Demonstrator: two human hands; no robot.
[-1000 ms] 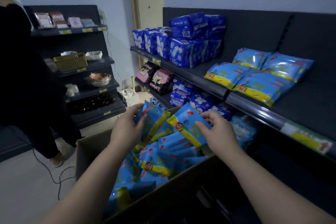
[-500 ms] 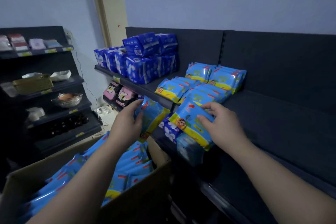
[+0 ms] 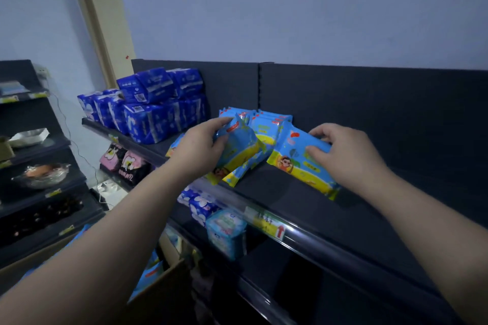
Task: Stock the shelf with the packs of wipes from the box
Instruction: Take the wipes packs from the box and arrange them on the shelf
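Since the earlier frame both packs have been carried from in front of the shelf edge to over the shelf (image 3: 317, 208) deck. At lower left the box (image 3: 171, 272) is seen below the shelf, with more packs inside (only partly in view). Dark blue bundles (image 3: 155, 116) are stacked at the shelf's left end. The left hand (image 3: 198, 150) is curled round the left pack (image 3: 237, 158), thumb on the near face and fingers over the top edge. That pack is held tilted, its lower end at the shelf's front edge. Whether one pack or two are gripped cannot be told. Just behind it, a stack (image 3: 269, 124) of like packs is lying on the deck near the back panel. The right pack (image 3: 298, 166) is set beside the stack, its lower corner touching the deck. It is pinched by the right hand (image 3: 348, 158), fingers hooked over the far edge and thumb pressed on the face. A price label (image 3: 266, 223) is fixed to the front rail below.
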